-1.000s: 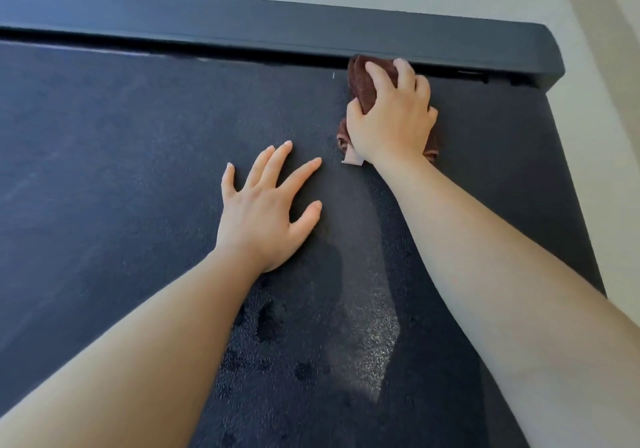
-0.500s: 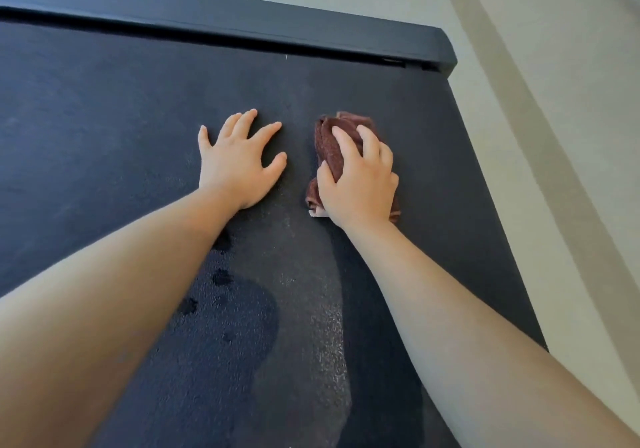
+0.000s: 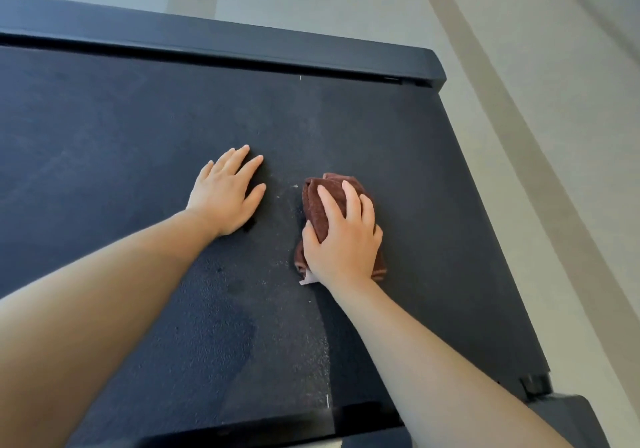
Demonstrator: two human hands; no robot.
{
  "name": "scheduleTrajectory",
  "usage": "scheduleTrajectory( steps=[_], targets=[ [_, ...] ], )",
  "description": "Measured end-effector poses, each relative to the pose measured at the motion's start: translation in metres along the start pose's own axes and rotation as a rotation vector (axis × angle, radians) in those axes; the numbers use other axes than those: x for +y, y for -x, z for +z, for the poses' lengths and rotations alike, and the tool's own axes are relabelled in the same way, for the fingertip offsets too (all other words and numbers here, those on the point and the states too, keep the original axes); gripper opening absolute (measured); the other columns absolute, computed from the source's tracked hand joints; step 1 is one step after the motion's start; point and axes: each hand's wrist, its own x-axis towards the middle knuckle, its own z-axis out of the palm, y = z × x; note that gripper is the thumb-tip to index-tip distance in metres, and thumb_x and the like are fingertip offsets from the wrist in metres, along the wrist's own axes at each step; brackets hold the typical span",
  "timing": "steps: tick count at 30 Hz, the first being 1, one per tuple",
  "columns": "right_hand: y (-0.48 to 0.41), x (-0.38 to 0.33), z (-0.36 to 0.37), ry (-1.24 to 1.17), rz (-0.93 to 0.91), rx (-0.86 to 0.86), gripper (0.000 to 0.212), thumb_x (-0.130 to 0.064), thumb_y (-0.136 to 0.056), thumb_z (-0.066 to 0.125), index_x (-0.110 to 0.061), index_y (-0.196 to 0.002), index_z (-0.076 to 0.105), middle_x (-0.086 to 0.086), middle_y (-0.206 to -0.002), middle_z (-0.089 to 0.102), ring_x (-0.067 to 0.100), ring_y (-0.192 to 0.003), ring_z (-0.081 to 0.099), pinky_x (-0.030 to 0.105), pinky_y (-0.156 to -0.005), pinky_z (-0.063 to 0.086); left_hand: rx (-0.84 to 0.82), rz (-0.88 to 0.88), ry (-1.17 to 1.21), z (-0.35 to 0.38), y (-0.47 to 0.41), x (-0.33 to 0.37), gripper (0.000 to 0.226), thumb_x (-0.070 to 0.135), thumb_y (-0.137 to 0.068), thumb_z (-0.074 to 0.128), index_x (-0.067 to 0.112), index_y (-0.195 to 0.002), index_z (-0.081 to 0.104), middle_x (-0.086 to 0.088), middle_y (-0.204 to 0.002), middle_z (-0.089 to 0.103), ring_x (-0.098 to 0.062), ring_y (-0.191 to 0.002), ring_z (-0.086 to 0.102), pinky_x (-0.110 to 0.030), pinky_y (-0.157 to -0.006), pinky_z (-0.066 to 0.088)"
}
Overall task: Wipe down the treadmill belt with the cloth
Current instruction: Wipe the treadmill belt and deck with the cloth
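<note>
In the head view, the right hand covers most of the brown cloth, pressing it on the treadmill belt. The bunched cloth lies lengthwise toward the far frame bar. The left hand rests flat, fingers spread.

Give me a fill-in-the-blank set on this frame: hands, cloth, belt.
1. The right hand presses a ____ cloth onto the treadmill belt.
2. The left hand lies ____ on the belt, holding nothing.
3. The cloth sits to the ____ of the left hand.
4. The cloth is bunched up, not spread ____.

Missing words: brown; flat; right; out
</note>
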Motion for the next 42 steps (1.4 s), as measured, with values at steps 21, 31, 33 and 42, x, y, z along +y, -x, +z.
scheduleTrajectory(
  steps=[21,31,33,42],
  targets=[
    [-0.242,-0.060,0.037,-0.064,-0.065,0.042,0.054,-0.048,-0.088,0.046,-0.037,-0.140,0.038,0.000,-0.154,0.024,0.029,-0.139,0.021,0.053,-0.106,0.028,0.043,-0.051,-0.034,0.009,-0.018,-0.014,0.060,0.057,-0.087,0.013,0.042,-0.145,0.013,0.006,-0.158,0.008,-0.015,-0.145,0.002,-0.048,-0.117,0.001],
    [-0.201,-0.047,0.027,-0.077,-0.173,0.034,0.050,-0.043,-0.088,0.046,-0.035,-0.138,0.041,0.001,-0.150,0.029,0.028,-0.135,0.025,0.054,-0.101,0.034,0.048,-0.029,-0.029,0.012,-0.018,-0.015,0.060,0.058,-0.088,0.015,0.042,-0.146,0.014,0.005,-0.158,0.009,-0.016,-0.145,0.003,-0.049,-0.115,0.001],
    [-0.164,-0.037,0.025,-0.069,-0.206,0.048,0.050,-0.043,-0.089,0.047,-0.035,-0.138,0.041,0.001,-0.150,0.030,0.028,-0.136,0.025,0.052,-0.102,0.034,0.046,-0.029,-0.034,0.011,-0.019,-0.016,0.060,0.058,-0.088,0.018,0.041,-0.146,0.015,0.004,-0.158,0.009,-0.017,-0.145,0.003,-0.049,-0.115,0.000],
    [0.005,-0.005,0.003,-0.027,-0.195,-0.005,0.054,-0.051,-0.086,0.044,-0.038,-0.138,0.039,0.001,-0.151,0.032,0.027,-0.136,0.030,0.051,-0.105,0.033,0.046,-0.033,-0.038,0.006,-0.017,-0.014,0.056,0.053,-0.093,0.028,0.038,-0.146,0.019,0.001,-0.158,0.012,-0.018,-0.145,0.004,-0.050,-0.116,0.002]
  ],
)
